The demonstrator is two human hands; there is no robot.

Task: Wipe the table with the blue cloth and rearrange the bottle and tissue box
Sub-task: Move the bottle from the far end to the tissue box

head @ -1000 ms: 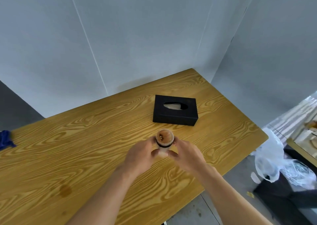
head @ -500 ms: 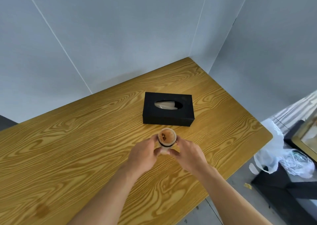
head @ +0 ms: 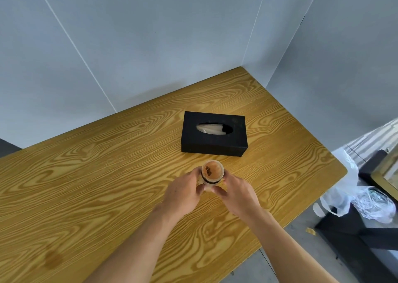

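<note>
A small pale bottle [head: 212, 172] with a brownish round top and a dark band stands upright on the wooden table [head: 107, 164], seen from above. My left hand [head: 183, 193] wraps its left side and my right hand [head: 238, 193] its right side. Just beyond the bottle lies the black tissue box [head: 214, 135], with a white tissue showing in its oval slot. The two are a short gap apart. The blue cloth is out of view.
Grey walls meet at the table's far right corner. The table's right edge drops to a concrete floor with white plastic bags [head: 353, 196] and a dark piece of furniture [head: 377, 228]. A faint dark stain [head: 52, 259] marks the near left of the tabletop.
The view has swung right, so the blue cloth at the left edge has left the frame. Both hands with the bottle have come closer to the tissue box.
</note>
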